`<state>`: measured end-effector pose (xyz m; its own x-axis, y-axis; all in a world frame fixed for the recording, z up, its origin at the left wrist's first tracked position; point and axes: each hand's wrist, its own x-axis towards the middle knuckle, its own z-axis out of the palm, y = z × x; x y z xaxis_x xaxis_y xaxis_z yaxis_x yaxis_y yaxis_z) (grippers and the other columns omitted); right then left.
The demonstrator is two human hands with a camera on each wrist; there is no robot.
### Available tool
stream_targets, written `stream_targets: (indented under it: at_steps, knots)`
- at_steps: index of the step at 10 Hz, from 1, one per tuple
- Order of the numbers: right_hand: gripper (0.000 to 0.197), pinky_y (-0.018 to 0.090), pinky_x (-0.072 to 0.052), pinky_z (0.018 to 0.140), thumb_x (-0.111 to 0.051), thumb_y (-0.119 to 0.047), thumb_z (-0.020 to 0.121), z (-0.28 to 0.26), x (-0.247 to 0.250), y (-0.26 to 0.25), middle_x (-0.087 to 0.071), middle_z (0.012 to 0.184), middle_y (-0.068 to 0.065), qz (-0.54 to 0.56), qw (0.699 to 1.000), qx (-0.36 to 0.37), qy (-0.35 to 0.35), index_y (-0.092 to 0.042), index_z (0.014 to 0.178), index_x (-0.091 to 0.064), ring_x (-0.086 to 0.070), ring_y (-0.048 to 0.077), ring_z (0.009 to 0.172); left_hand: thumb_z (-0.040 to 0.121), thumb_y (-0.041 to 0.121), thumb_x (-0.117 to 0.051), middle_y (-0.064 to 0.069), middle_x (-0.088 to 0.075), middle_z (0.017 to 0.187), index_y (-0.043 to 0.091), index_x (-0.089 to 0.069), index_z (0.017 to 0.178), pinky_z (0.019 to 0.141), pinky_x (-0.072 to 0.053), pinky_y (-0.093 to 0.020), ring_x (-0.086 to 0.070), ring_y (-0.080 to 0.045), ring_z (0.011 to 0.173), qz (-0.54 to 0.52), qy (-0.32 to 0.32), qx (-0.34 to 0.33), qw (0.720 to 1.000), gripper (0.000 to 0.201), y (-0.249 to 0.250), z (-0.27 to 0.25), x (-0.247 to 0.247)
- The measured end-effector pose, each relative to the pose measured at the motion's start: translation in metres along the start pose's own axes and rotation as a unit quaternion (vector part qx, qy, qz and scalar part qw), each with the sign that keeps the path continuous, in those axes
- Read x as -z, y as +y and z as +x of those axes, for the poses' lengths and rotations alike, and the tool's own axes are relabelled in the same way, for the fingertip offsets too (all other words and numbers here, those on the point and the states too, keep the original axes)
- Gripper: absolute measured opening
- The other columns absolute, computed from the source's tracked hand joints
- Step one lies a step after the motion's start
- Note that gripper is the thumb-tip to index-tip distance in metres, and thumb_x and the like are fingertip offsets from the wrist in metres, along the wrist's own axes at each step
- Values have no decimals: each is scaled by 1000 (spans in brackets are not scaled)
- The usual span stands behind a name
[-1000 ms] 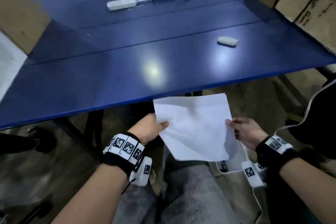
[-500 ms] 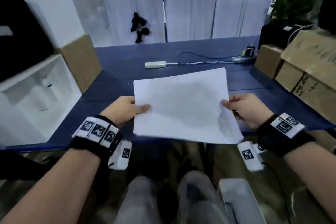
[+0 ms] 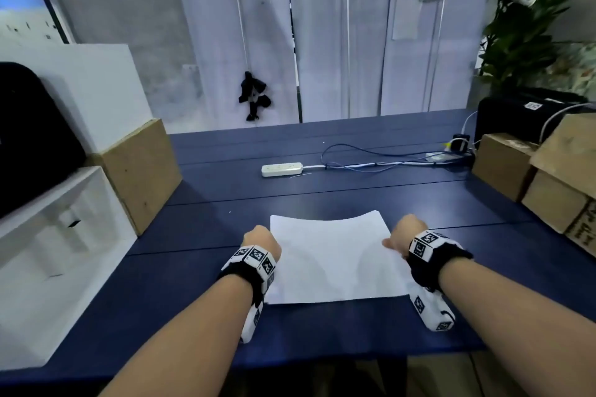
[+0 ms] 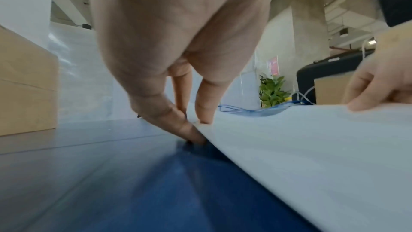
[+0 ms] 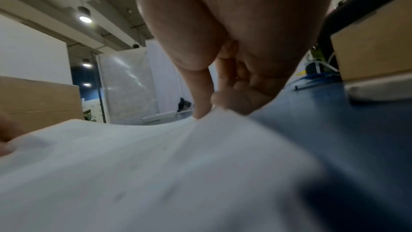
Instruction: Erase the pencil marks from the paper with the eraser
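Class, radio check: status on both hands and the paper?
Left hand and right hand pinch the paper at its side edges. Paper on blue table, not flat. Eraser not in view.

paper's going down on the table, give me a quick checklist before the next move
1. Paper on the blue table: not ok, its left edge is raised off the surface in the left wrist view.
2. Left hand free: not ok, it pinches the paper's left edge.
3. Right hand free: not ok, thumb and fingers pinch the right edge.
4. Eraser located: cannot tell, none shows in any view.
5. Pencil marks located: cannot tell, the sheet looks blank from the head view.
6. Power strip clear of the paper: ok.
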<state>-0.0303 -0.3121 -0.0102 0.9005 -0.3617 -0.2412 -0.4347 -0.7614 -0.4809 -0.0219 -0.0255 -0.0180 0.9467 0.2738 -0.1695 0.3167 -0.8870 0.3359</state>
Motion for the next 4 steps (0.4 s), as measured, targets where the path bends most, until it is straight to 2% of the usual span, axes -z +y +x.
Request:
stream_targets:
  at_steps: [1, 2, 3, 4]
  knots:
    - [33, 21, -37, 44, -70, -28, 87, -3, -1, -2, -65, 91, 7, -69, 998, 9, 11, -10, 70, -48, -68, 26, 91, 88, 11, -57, -12, -68, 105, 9, -59, 90, 69, -52, -31, -67, -30, 91, -1, 31, 1, 1000, 4, 0, -3, -2]
    - [30, 24, -37, 43, -65, -21, 88, -11, 1, -10, -68, 95, 12, -71, 997, 36, 19, -10, 67, -46, -63, 29, 75, 87, 23, -64, -9, -68, 100, 13, -50, 75, 66, -50, -31, -59, -28, 79, -2, 46, -3, 999, 21, -1, -9, 9]
    - [22, 25, -43, 61, -61, -25, 89, -22, 15, -7, -69, 91, 12, -38, 995, 81, 41, -7, 77, -58, -62, 28, 74, 91, 43, -63, -10, -68, 108, 12, -54, 81, 70, -46, -30, -57, -28, 84, -48, 49, -20, 997, 34, -6, -9, 28]
    - [12, 24, -50, 57, -64, -11, 92, -57, 24, 7, -68, 71, 1, 114, 977, 171, -57, -6, 102, -69, -64, 12, 58, 92, 51, -61, -6, -71, 114, 14, -68, 115, 84, -53, -30, -68, -25, 100, -172, 34, -59, 983, 44, -26, -11, 40]
